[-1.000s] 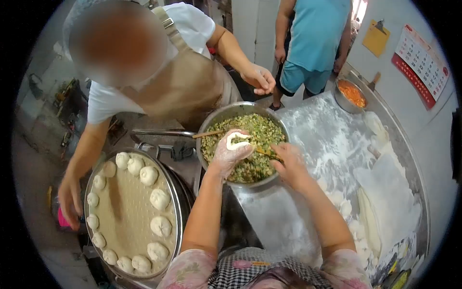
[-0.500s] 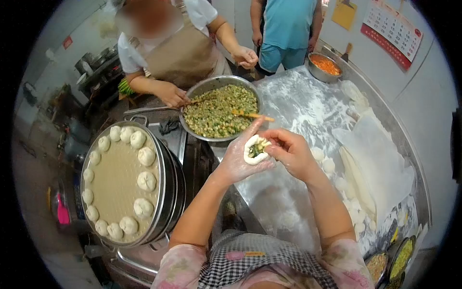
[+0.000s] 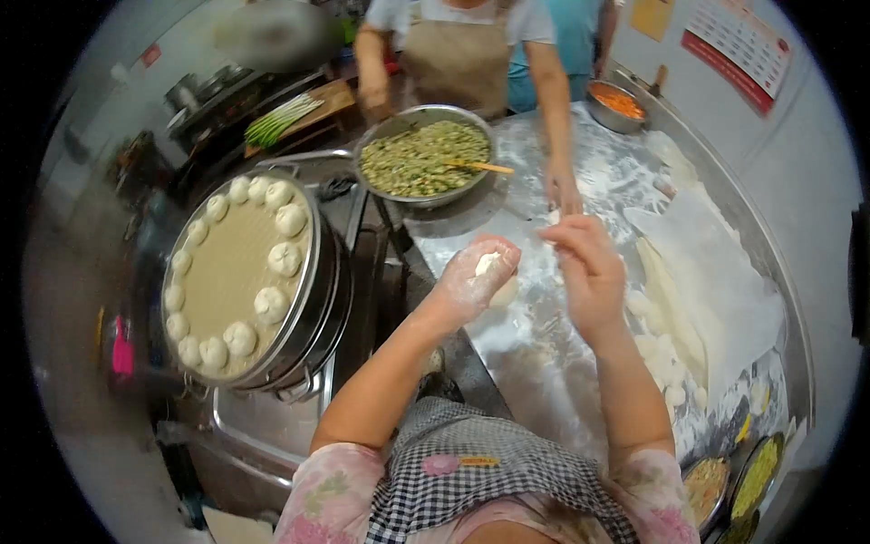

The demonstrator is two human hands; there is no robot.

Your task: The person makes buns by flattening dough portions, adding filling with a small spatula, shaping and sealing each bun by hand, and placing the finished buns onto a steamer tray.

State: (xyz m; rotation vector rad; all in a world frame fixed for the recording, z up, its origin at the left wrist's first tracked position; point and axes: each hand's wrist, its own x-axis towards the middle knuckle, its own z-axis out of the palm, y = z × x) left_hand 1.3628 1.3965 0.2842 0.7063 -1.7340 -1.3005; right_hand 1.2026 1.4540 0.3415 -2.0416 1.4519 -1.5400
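Observation:
My left hand (image 3: 476, 279) is curled around a small filled bun (image 3: 488, 263), and only part of its white dough shows between the fingers. To the right, apart from the bun, my right hand (image 3: 591, 272) is raised with fingers stretched out and nothing visible in it. Just beyond its fingertips a co-worker's hand (image 3: 564, 190) reaches down to the floury metal table (image 3: 535, 349); a bit of white beside that hand is too blurred to name. A large metal bowl of chopped green filling (image 3: 424, 156) stands ahead, with a yellow stick (image 3: 485, 167) in it.
At left, a stacked steamer (image 3: 317, 281) carries several white buns (image 3: 270, 305) around its rim. Dough rounds (image 3: 666, 363) and a white sheet (image 3: 716, 272) lie at right. A bowl of orange filling (image 3: 618, 104) stands at the back; green onions (image 3: 281, 120) lie on a board.
My right hand has come away from the bun to the right, and my left fingers have closed around the dough. The co-worker has shifted right, reaching over the table. The view has tilted.

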